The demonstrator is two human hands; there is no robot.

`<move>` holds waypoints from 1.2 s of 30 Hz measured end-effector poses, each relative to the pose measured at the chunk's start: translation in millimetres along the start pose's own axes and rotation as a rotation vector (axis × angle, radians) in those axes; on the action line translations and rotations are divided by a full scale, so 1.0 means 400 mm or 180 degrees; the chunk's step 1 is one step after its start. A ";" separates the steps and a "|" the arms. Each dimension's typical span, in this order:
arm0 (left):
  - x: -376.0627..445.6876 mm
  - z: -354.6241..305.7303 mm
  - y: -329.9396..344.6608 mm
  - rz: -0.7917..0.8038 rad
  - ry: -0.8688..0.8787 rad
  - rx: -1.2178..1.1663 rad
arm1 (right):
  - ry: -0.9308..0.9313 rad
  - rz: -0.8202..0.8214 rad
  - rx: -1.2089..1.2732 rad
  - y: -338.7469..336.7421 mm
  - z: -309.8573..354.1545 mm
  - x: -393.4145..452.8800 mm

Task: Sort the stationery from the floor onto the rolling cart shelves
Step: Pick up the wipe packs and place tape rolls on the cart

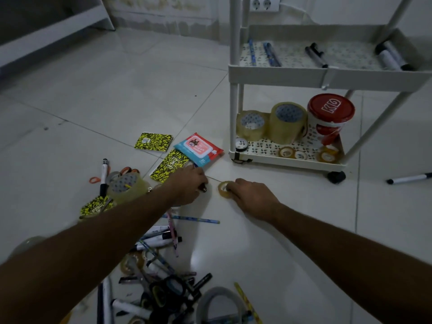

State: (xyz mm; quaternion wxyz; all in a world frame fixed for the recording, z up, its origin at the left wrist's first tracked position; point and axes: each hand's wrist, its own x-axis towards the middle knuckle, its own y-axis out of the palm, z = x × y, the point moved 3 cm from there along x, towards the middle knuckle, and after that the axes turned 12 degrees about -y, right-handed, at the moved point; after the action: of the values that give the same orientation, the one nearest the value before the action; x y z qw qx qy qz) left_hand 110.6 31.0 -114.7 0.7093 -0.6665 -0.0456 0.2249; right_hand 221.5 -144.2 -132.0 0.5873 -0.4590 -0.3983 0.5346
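From the head camera, the right hand (253,197) pinches a small tape roll (225,188) lying on the floor tiles (117,94); the left hand (187,187) curls around a dark pen-like item (203,188) just beside it. The rolling cart (327,76) already holds pens and markers (315,54) above, 2 big tape rolls (287,122) and small rolls below. By my judgement roughly half remains: notebooks (153,141), scissors (94,180) and a pen pile (163,265).

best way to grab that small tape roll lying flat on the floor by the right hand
The small tape roll lies flat with its hole facing up. Probably best from above: one of the right hand's fingers in the hole, thumb on the outer rim, pinching the ring wall on the side nearest that hand.
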 end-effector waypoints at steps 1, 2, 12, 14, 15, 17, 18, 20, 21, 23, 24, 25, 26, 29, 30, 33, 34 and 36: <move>0.001 -0.006 0.004 -0.0041 0.0097 0.0145 | 0.0018 -0.0067 0.0038 -0.014 -0.011 -0.017; 0.001 -0.012 0.006 -0.0083 0.0165 0.0230 | 0.0035 -0.0203 0.0081 -0.031 -0.025 -0.034; 0.028 -0.108 -0.052 -0.0580 0.0435 -0.0530 | 0.1742 -0.1825 -0.0252 -0.204 -0.309 -0.190; 0.028 -0.127 -0.069 -0.0554 0.0311 -0.1080 | 0.2093 -0.1761 -0.0270 -0.213 -0.334 -0.205; 0.028 -0.136 -0.077 -0.0556 0.0268 -0.1341 | 0.2215 -0.1663 -0.0227 -0.212 -0.342 -0.209; 0.026 -0.158 -0.095 -0.0604 0.0175 -0.1752 | 0.2338 -0.1405 -0.0092 -0.204 -0.350 -0.211; 0.024 -0.169 -0.106 -0.0618 0.0127 -0.1911 | 0.2342 -0.1342 -0.0063 -0.201 -0.350 -0.211; 0.023 -0.188 -0.128 -0.0615 0.0037 -0.2202 | 0.2308 -0.1406 -0.0037 -0.208 -0.344 -0.209; 0.023 -0.197 -0.140 -0.0599 -0.0028 -0.2338 | 0.2242 -0.1497 -0.0017 -0.218 -0.337 -0.207; 0.023 -0.217 -0.171 -0.0482 -0.0143 -0.2631 | 0.1927 -0.1692 0.0077 -0.246 -0.313 -0.198; 0.023 -0.227 -0.189 -0.0442 -0.0168 -0.2817 | 0.1711 -0.1769 0.0166 -0.261 -0.295 -0.194; 0.023 -0.238 -0.211 -0.0461 -0.0171 -0.2989 | 0.1472 -0.1847 0.0255 -0.277 -0.272 -0.192; 0.020 -0.250 -0.237 -0.0526 -0.0169 -0.3129 | 0.1238 -0.1930 0.0333 -0.292 -0.248 -0.192; 0.014 -0.281 -0.317 -0.0745 -0.0124 -0.3575 | 0.0802 -0.2253 0.0529 -0.347 -0.169 -0.204; 0.013 -0.290 -0.341 -0.0812 -0.0122 -0.3696 | 0.0706 -0.2395 0.0599 -0.365 -0.148 -0.211; 0.010 -0.307 -0.412 -0.1059 -0.0094 -0.4048 | 0.0481 -0.2712 0.0797 -0.431 -0.100 -0.232; 0.012 -0.310 -0.434 -0.1112 -0.0106 -0.4147 | 0.0423 -0.2711 0.0807 -0.452 -0.087 -0.238; 0.008 -0.321 -0.486 -0.1176 -0.0111 -0.4294 | 0.0281 -0.2626 0.0699 -0.491 -0.060 -0.253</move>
State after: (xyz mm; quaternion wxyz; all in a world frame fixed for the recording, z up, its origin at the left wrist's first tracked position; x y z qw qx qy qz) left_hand 210.5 -88.7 58.5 0.1664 -0.9390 -0.2992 0.0338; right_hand 284.8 -248.9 53.5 0.8138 -0.2184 -0.4636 0.2740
